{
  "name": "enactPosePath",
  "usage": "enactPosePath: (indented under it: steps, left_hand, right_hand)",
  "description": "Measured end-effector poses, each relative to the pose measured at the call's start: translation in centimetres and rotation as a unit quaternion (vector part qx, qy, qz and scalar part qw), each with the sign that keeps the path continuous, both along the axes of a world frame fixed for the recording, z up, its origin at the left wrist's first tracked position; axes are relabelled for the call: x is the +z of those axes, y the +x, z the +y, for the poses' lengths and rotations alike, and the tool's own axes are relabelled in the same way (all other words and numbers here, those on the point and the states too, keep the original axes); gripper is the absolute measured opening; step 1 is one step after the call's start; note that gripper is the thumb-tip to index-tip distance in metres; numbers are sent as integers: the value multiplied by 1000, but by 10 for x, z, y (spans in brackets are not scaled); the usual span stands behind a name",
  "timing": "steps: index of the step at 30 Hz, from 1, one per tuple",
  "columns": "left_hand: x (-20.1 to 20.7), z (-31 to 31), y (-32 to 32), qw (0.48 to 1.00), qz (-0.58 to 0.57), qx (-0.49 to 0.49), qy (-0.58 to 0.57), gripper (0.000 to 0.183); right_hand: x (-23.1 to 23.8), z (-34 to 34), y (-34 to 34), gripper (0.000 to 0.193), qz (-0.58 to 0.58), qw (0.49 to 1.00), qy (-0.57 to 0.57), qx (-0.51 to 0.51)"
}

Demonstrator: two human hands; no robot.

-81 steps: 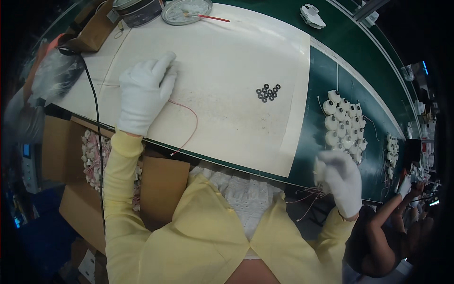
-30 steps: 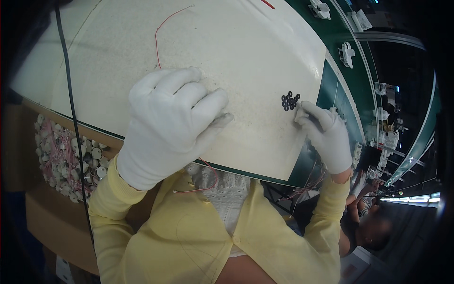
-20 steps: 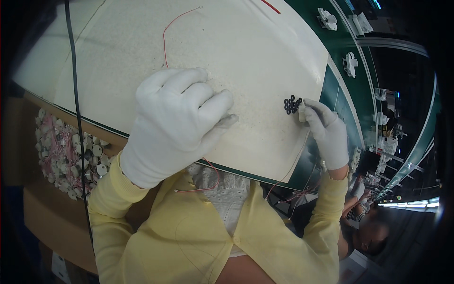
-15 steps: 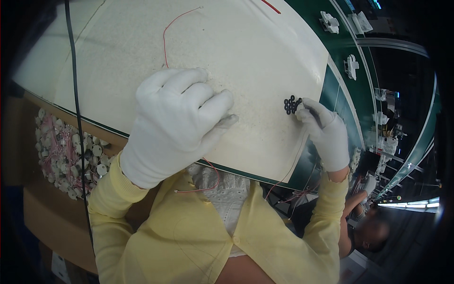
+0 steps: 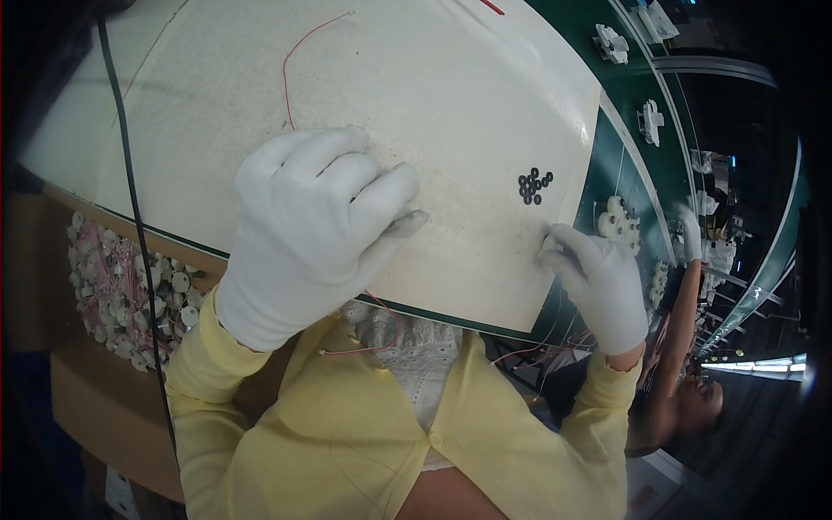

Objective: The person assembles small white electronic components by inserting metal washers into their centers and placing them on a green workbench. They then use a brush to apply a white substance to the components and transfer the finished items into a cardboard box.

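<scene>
Two gloved hands on the white mat (image 5: 451,95): left hand (image 5: 316,230) lies open, palm down; right hand (image 5: 598,282), fingertips pinched together near the black rings (image 5: 534,185), grip contents indiscernible.

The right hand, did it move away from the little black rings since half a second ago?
Yes. The right hand has pulled back toward the person, away from the black rings and nearer the white mat's near edge.
</scene>
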State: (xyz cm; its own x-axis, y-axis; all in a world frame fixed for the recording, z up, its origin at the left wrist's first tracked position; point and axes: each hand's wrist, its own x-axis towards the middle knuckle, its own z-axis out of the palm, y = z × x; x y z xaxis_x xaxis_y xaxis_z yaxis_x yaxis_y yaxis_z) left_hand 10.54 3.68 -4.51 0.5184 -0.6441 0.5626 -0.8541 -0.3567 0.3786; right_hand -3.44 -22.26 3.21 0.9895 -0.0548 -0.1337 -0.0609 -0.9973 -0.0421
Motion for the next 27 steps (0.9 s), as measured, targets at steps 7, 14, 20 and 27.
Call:
enactPosePath:
  steps: [7, 14, 20, 27]
  left_hand:
    - [4, 2, -2, 999, -20, -6, 43, 43]
    - [7, -4, -4, 997, -55, -11, 45, 35]
    - [10, -8, -11, 996, -43, -15, 76, 31]
    - [10, -11, -15, 996, -46, -6, 76, 29]
  right_hand:
    - [-9, 2, -8, 24, -56, 997, -44, 22]
    - [-13, 19, -39, 18, -89, 832, 481, -262]
    - [-29, -6, -105, 50, -265, 347, 891, -123]
    - [-13, -48, -181, 41, -443, 333, 823, -126]
